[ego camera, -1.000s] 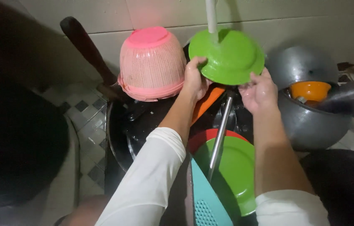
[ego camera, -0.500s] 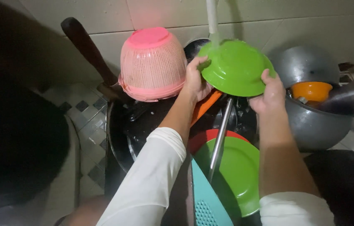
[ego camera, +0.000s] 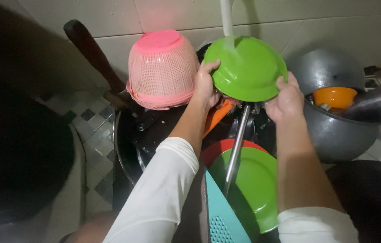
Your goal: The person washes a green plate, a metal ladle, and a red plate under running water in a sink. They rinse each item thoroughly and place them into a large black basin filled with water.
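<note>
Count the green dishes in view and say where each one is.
2. One green bowl is held upside down under the water stream by the left hand and right hand. One green plate lies below, between the forearms. Others may be hidden in the pile.

Green bowl [ego camera: 250,68], pink mesh basket [ego camera: 162,68], orange cup [ego camera: 333,96], seemingly checkered floor [ego camera: 92,135].

My left hand [ego camera: 205,85] and right hand [ego camera: 285,101] are bare, no gloves or rings visible. I wear plain white long sleeves [ego camera: 161,193], pushed up the forearms, cuffs loosely bunched.
</note>
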